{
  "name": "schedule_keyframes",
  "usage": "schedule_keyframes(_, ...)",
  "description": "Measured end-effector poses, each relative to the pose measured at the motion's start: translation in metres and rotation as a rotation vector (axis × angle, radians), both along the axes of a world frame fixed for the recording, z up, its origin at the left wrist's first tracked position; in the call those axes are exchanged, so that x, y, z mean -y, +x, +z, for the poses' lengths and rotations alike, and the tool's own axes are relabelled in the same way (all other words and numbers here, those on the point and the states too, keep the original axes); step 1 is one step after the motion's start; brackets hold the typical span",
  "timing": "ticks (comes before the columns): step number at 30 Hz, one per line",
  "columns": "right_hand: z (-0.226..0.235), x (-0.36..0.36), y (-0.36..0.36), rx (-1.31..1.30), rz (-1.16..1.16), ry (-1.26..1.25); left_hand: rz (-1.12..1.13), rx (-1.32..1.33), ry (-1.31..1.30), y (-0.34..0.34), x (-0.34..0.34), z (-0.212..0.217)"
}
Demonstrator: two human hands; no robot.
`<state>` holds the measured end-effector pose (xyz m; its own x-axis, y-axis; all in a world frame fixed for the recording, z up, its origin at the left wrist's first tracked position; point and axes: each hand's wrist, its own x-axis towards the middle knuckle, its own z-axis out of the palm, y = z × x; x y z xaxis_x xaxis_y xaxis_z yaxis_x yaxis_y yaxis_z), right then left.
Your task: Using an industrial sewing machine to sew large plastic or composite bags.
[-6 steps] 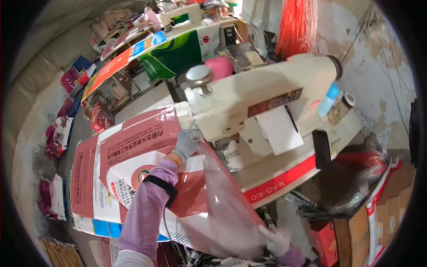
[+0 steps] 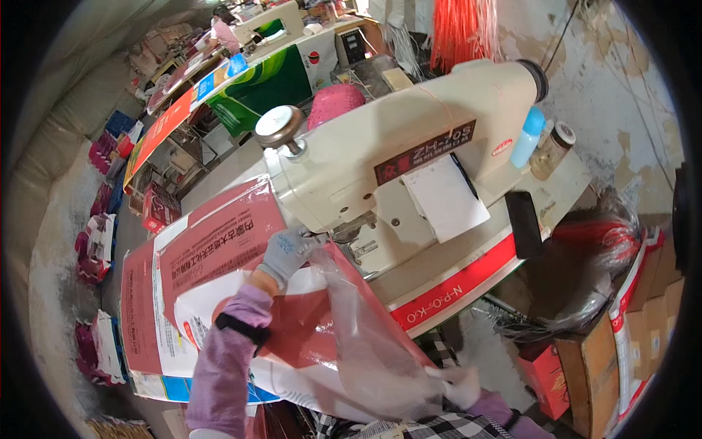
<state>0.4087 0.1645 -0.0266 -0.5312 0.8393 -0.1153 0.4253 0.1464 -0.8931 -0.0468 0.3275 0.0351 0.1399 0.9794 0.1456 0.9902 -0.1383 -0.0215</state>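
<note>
My left hand (image 2: 287,256), in a pale grey glove, is closed on the edge of a printed dark-red and white woven sack (image 2: 219,238), close to the needle end of a cream sewing machine (image 2: 431,121). A clear plastic liner (image 2: 369,344) spreads out of the sack toward me, creased and shiny. Low at the right, my right hand (image 2: 461,384) is gloved too and slightly blurred. Its fingers pinch the near corner of the liner. The sack lies flat to the left of the machine, over other sacks with a blue band (image 2: 175,388).
A black phone (image 2: 523,223), white paper pad (image 2: 446,197), blue bottle (image 2: 527,137) and jar (image 2: 553,150) are on the machine bed. Cardboard boxes (image 2: 592,373) stand at the lower right. Red strands (image 2: 464,36) hang behind. A person (image 2: 223,33) is at the far table.
The view has shifted, so the machine sits higher and further left. My left hand still grips the sack edge. My right hand has moved a little, with the liner drawn out beside it.
</note>
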Motion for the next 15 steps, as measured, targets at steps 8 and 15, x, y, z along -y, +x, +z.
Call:
schedule_keyframes(8,0.027,-0.032,-0.065,0.046,0.097,-0.065,0.067,-0.278,-0.124,0.061,0.005,0.06)
schedule_keyframes(15,0.032,-0.104,-0.189,-0.028,-0.031,0.341,-0.109,-0.679,-0.443,-0.001,0.093,0.099)
